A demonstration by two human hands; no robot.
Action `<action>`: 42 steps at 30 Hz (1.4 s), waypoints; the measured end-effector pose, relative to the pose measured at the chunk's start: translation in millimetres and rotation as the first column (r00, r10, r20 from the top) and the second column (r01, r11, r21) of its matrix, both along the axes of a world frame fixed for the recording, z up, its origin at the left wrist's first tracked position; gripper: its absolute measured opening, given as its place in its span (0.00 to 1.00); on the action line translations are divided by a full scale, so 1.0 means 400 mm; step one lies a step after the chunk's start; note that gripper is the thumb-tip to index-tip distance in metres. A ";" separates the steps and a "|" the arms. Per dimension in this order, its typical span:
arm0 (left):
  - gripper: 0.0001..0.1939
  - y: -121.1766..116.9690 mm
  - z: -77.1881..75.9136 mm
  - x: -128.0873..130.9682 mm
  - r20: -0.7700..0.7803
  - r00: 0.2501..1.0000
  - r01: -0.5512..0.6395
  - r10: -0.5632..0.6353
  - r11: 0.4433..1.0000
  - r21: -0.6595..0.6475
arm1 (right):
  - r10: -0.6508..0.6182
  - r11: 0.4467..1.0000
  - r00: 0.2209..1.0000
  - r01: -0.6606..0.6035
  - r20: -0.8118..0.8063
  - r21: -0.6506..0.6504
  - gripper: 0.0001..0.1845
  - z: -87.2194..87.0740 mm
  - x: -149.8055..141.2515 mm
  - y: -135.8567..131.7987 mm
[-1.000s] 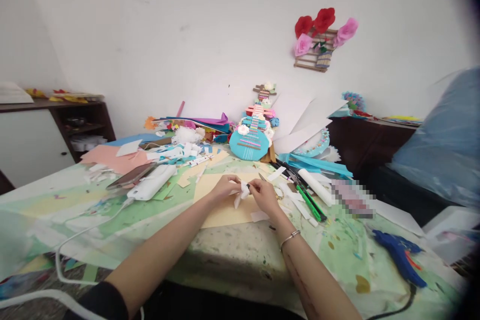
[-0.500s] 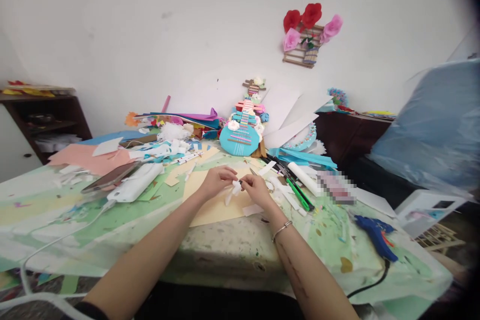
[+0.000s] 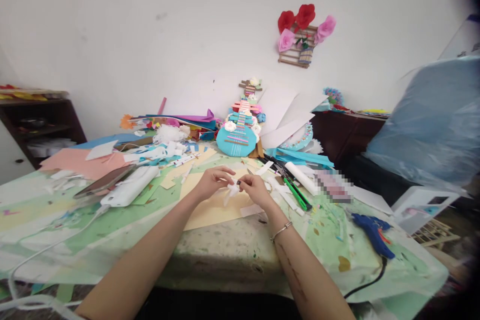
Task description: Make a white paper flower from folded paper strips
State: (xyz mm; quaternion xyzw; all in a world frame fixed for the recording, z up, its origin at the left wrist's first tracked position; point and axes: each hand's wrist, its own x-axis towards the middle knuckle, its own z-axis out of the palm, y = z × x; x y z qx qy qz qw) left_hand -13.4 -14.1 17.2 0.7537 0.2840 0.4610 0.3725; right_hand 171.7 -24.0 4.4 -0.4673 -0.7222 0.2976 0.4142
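Over the cream paper sheet [image 3: 204, 212], a small crumpled white piece of paper [image 3: 232, 190] is held up between my two hands. My left hand [image 3: 214, 182] grips its left side, fingers bent and thumb underneath. The fingertips of my right hand [image 3: 255, 190] are pinched together at its right edge, where a tiny dark spot shows that I cannot make out. A pale paper strip [image 3: 251, 210] lies below my right hand. To its right are more white strips [image 3: 288, 199] and a green utility knife [image 3: 296, 194].
A blue glue gun [image 3: 373, 232] lies at the right with its cord over the table edge. White power bank [image 3: 129, 187] and phone [image 3: 105, 180] are at the left. Behind my hands stands a blue paper instrument [image 3: 237, 141]. Paper scraps [image 3: 165, 152] heap at back left.
The whole view has shifted slightly, so things sit a little further left. The white paper has turned a little between my fingers; both hands keep their hold.
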 end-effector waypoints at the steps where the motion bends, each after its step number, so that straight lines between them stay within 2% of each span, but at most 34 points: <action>1: 0.06 0.001 -0.001 0.001 0.006 1.000 0.006 -0.006 1.000 -0.010 | 0.008 1.000 1.000 -0.008 -0.007 -0.007 0.10 0.001 0.000 -0.001; 5: 0.09 0.003 -0.003 0.004 -0.012 1.000 -0.017 0.016 1.000 -0.024 | 0.034 0.999 0.999 -0.034 -0.020 -0.013 0.09 0.004 -0.004 -0.007; 10: 0.06 -0.002 0.000 0.003 -0.098 0.993 -0.063 0.070 0.995 0.074 | 0.034 0.999 0.999 -0.034 0.000 -0.018 0.09 0.002 -0.006 -0.009; 16: 0.07 -0.002 -0.002 0.005 -0.054 0.997 -0.053 0.061 0.989 0.140 | 0.014 1.000 1.000 -0.014 0.028 0.020 0.09 0.002 -0.004 -0.008; 19: 0.08 -0.004 -0.001 0.008 -0.010 0.999 -0.048 0.048 0.999 0.017 | 0.015 0.999 1.000 -0.016 0.024 0.039 0.09 0.004 -0.005 -0.011; 23: 0.18 -0.010 0.007 0.014 0.018 0.998 -0.056 0.061 0.975 -0.217 | 0.036 0.997 0.999 -0.035 -0.017 0.063 0.09 0.008 -0.007 -0.015; 25: 0.16 -0.014 0.011 0.016 -0.011 0.998 -0.055 0.054 0.951 -0.305 | 0.046 0.997 0.998 -0.044 -0.038 0.065 0.08 0.008 -0.006 -0.016; 28: 0.12 -0.018 0.014 0.015 -0.003 1.000 0.008 -0.010 0.905 -0.424 | 0.059 0.996 0.996 -0.055 -0.062 0.074 0.08 0.009 -0.006 -0.016; 33: 0.11 -0.018 0.015 0.013 0.051 0.999 0.031 -0.007 0.872 -0.488 | 0.073 0.995 0.995 -0.067 -0.068 0.080 0.08 0.012 -0.009 -0.018; 42: 0.06 -0.015 0.008 0.027 0.154 0.988 0.063 0.016 0.867 -0.495 | 0.065 0.989 0.998 -0.066 0.008 0.131 0.10 0.013 -0.009 -0.024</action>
